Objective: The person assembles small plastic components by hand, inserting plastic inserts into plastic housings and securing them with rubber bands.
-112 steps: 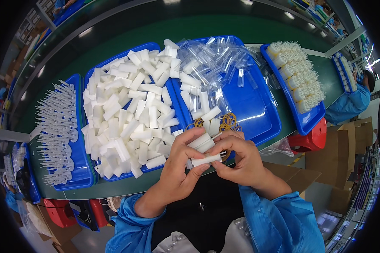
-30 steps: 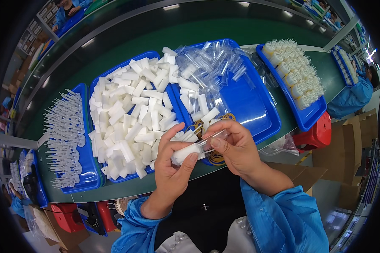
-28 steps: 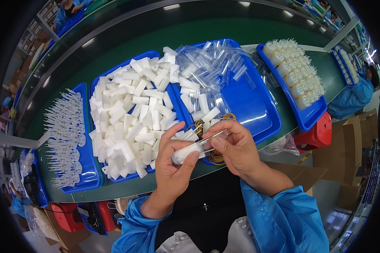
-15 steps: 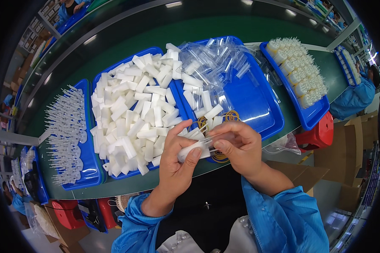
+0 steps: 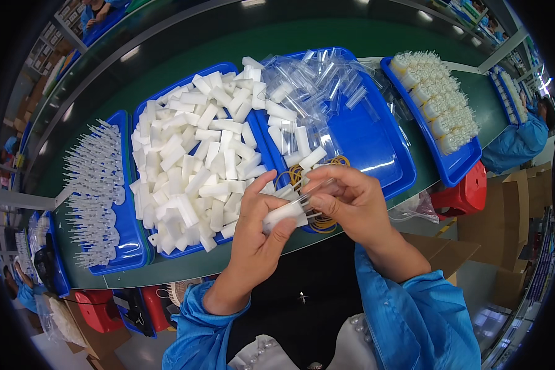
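Note:
Low over the front of the trays, my left hand [image 5: 251, 246] is closed around a white foam block [image 5: 283, 214], thumb across its near end. Thin pale sticks poke out from the block's right end. My right hand [image 5: 362, 213] pinches a clear plastic sleeve [image 5: 324, 187] against those sticks; the fingers partly hide how far the two overlap. Just behind both hands, white foam blocks [image 5: 197, 154] heap over a blue tray. Clear sleeves [image 5: 327, 77] pile up in the blue tray beside it, and yellow rubber bands [image 5: 322, 224] show beneath my hands.
At the left, a blue tray [image 5: 132, 246] carries rows of thin-tipped white pieces [image 5: 95, 185]. Banded bundles [image 5: 435, 102] fill another tray at the right. A red stool [image 5: 461, 192] and cardboard boxes [image 5: 496, 228] stand beyond the table edge. A person in blue [image 5: 518, 145] sits at far right.
My right hand has shifted slightly right, and the clear sleeve is tilted more upward. The left hand keeps its grip on the foam block.

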The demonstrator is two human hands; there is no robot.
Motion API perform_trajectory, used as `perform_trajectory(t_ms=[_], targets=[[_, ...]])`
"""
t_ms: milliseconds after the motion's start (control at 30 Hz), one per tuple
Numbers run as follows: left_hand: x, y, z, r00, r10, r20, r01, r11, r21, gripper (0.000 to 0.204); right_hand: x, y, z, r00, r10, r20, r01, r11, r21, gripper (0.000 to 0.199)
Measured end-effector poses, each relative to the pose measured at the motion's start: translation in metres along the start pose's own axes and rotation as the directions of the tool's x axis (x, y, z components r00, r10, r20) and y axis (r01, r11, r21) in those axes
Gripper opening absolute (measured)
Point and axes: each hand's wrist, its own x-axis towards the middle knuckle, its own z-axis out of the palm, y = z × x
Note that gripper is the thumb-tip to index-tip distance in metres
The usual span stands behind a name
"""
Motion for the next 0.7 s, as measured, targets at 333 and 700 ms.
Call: perform_trajectory(t_ms=[333, 700], targets=[[0.001, 0.003, -0.001, 1.000, 0.000, 0.013, -0.001, 0.995, 0.099, 0.018, -0.002, -0.014, -0.009, 0.993, -0.104, 0.053, 0.115, 0.947, -0.300, 0.026], [-0.004, -0.003, 0.013, 0.966, 0.257, -0.034, -0.251, 0.958, 0.137, 0.083, -0.006, 0.005, 0.004, 0.983, -0.158, 0.093, 0.175, 0.958, -0.227, 0.018]])
